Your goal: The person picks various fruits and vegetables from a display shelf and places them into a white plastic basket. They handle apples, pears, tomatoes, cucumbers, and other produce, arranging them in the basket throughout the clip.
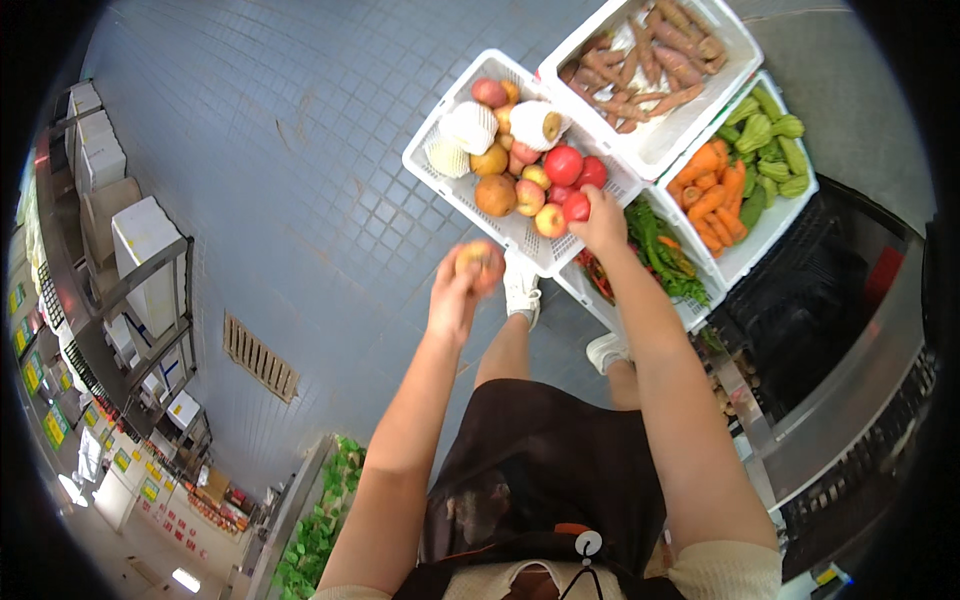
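My left hand (451, 296) grips a red-and-yellow apple (481, 264), slightly blurred, in the air just outside the near left side of a white plastic crate (457, 196). Inside that crate, my right hand (606, 225) has its fingertips on a glossy red fruit (577, 208), at the near right end of the pile. More red fruits (563, 165) lie beside it, with yellow-red apples (530, 196), brown round fruits (495, 195) and several fruits in white foam nets (472, 127). My right palm is turned away, so its grip is partly hidden.
Adjoining crates hold sweet potatoes (675, 56), carrots (709, 199) with chayotes (757, 135), and green peppers (652, 232). A black bin-like display (795, 262) stands at right. A floor drain grate (259, 356) and metal shelving with white boxes (150, 262) are at left.
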### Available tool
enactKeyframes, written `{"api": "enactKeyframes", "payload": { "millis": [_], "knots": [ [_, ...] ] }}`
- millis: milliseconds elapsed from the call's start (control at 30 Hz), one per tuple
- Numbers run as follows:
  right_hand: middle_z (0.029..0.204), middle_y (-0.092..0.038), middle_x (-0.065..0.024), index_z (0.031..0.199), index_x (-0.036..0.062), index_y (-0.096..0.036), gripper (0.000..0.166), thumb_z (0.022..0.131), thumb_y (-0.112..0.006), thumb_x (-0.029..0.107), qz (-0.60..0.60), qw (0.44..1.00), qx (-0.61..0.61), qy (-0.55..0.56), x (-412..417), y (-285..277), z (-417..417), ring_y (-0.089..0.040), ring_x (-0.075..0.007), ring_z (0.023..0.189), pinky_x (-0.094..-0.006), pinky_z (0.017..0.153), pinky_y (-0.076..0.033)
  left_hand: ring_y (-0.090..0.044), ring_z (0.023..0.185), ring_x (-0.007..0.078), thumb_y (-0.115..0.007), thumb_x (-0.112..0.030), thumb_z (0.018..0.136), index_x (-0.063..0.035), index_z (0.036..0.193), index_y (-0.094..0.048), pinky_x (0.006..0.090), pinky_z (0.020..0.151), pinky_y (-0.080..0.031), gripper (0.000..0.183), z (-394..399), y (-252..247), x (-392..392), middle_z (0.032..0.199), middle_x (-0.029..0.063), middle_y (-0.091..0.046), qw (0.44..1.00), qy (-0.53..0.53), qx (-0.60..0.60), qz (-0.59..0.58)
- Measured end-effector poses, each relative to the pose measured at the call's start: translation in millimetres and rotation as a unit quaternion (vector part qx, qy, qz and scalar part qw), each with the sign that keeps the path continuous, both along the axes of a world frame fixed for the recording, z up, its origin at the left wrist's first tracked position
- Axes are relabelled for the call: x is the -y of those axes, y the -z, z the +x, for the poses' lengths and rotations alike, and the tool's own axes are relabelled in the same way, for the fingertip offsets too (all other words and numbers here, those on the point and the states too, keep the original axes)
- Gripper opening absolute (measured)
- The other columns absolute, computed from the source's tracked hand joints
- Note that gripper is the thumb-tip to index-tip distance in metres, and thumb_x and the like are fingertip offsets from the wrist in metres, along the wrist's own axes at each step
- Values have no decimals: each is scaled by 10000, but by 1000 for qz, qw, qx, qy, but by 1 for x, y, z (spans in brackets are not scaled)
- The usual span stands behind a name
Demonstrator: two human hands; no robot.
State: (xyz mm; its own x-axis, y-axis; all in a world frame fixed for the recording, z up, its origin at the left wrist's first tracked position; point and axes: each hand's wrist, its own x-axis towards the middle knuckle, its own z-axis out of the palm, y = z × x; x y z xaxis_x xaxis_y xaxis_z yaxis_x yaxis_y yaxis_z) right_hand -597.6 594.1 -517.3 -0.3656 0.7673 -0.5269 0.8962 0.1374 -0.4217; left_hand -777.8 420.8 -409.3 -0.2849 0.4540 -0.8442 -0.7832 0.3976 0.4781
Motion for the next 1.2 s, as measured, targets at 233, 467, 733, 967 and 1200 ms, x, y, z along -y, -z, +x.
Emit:
{"api": "enactKeyframes", "payload": {
  "millis": [233,467,733,967,1200],
  "knots": [
    [1073,-518,-116,1047,113,-584,387,667,-656,104,168,972,-6,-162,1,86,16,-497,-319,946,-405,811,-439,-515,1052,225,-601,-80,812,-103,1324,-333,391,844,-452,578,-26,79,-55,1214,83,-480,999,-34,-20,35],
    [1023,-604,-57,1126,40,-548,379,873,-548,322,-441,785,-296,318,31,21,-24,-581,-205,910,-312,777,-461,-477,1135,253,-620,-145,821,-102,1329,-327,421,924,-438,588,1,68,-45,1256,90,-451,994,-12,69,88],
    [1260,-449,-72,1304,89,-387,755,648,-760,66,-480,740,-415,222,28,-51,-18,-471,-179,1111,-313,937,-407,-550,1039,228,-493,-446,876,-50,1288,-359,359,836,-498,587,38,40,-45,1226,124,-487,969,8,238,68],
    [1166,-527,-80,1251,74,-436,738,604,-788,124,-352,805,-425,217,55,-106,20,-488,-174,1088,-309,936,-396,-564,935,178,-668,-303,779,-71,1299,-330,286,672,-526,662,74,-21,-51,1126,95,-514,985,163,59,2],
    [1203,-466,-75,1272,80,-382,757,618,-760,27,-314,788,-465,254,78,-192,80,-447,-173,1129,-327,966,-372,-480,1089,186,-754,-154,691,-30,1297,-332,326,940,-401,749,121,-98,-47,1176,96,-484,958,272,-46,86]
  ]
}}
